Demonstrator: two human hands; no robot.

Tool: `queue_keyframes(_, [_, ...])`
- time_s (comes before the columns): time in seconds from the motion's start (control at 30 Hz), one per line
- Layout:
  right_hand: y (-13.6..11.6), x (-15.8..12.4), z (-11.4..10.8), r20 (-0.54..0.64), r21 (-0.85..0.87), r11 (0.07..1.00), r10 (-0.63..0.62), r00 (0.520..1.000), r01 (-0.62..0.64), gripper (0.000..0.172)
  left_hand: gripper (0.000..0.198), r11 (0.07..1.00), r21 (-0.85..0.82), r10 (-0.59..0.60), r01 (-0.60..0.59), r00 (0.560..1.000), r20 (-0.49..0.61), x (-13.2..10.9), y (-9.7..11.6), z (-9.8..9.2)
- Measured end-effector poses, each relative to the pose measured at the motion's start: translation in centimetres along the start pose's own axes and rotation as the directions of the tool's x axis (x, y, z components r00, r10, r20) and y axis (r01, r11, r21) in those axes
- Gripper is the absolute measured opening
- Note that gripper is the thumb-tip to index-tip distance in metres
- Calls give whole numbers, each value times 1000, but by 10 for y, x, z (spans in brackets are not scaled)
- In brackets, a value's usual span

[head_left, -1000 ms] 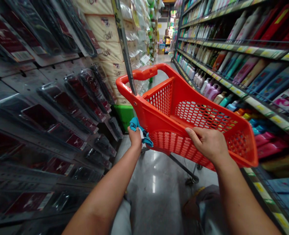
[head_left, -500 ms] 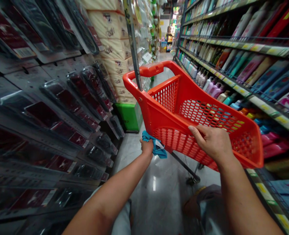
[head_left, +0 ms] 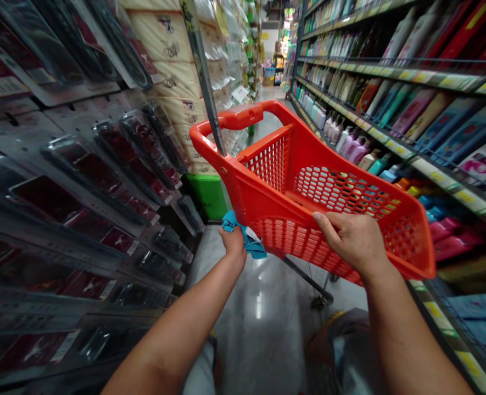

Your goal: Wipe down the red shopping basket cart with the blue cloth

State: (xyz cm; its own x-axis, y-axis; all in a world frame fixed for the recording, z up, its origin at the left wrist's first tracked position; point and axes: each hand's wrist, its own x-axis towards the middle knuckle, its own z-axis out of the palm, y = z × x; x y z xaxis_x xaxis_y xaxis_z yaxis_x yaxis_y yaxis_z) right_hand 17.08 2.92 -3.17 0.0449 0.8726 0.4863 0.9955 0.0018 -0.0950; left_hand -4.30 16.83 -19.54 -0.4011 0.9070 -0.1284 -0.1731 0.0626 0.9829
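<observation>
Head cam: L hand (head_left: pixel 233 241) has fingers closed on blue cloth (head_left: pixel 256 249), held by lower handle-end of red cart (head_left: pixel 263 193); can't tell if cloth touches it. R hand (head_left: pixel 356 241) grips cart's near rim, thumb on top, other fingers mostly hidden. Cart stands on shiny floor (head_left: pixel 259 340) btwn hanging pkgs (head_left: pixel 82 175) on L & bottle shelves (head_left: pixel 436 74) on R. Green box (head_left: pixel 207 197) behind, under stacked cream packs (head_left: pixel 172 49).

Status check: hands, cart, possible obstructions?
Left hand gripping blue cloth beside red cart, contact unclear. Right hand gripping its near rim. Possible obstructions: metal pole by handle, bottle shelves beyond far side.
</observation>
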Motion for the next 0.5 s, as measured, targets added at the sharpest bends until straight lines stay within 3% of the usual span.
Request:
queue_keyframes(0.27, [0,-2,-1,8,22,1000,2,1000,-2,70,31,964,-158,223,-214,974,42,17,81,-16])
queue_keyframes(0.5, [24,-2,4,-73,15,998,58,996,-57,71,31,919,-217,347,-328,936,54,4,107,-24])
